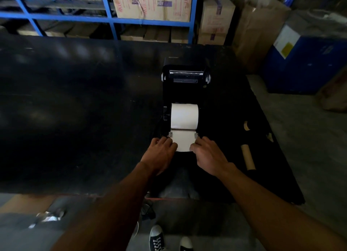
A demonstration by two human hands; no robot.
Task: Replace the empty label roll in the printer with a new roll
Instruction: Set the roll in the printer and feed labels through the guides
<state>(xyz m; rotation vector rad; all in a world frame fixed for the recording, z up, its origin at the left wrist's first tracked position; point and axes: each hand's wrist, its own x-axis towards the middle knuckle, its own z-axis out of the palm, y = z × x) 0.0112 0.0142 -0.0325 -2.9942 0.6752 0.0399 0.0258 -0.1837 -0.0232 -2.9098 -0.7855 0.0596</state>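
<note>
A black label printer (185, 85) stands open on the black table (75, 109), its lid tilted back. A full white label roll (184, 116) lies in its bay. The roll's loose paper end (183, 141) runs toward me between two grey guides. My left hand (159, 154) rests on the paper's left edge and my right hand (208, 154) on its right edge, fingers pressing or pinching it. An empty brown cardboard core (247, 156) lies on the table to the right of my right hand.
A small tape ring (246, 125) lies near the table's right edge. Blue shelving (112, 21) with cardboard boxes stands behind the table. A blue bin (304, 62) sits on the floor at the right. My shoes (156, 237) show below the table's front edge.
</note>
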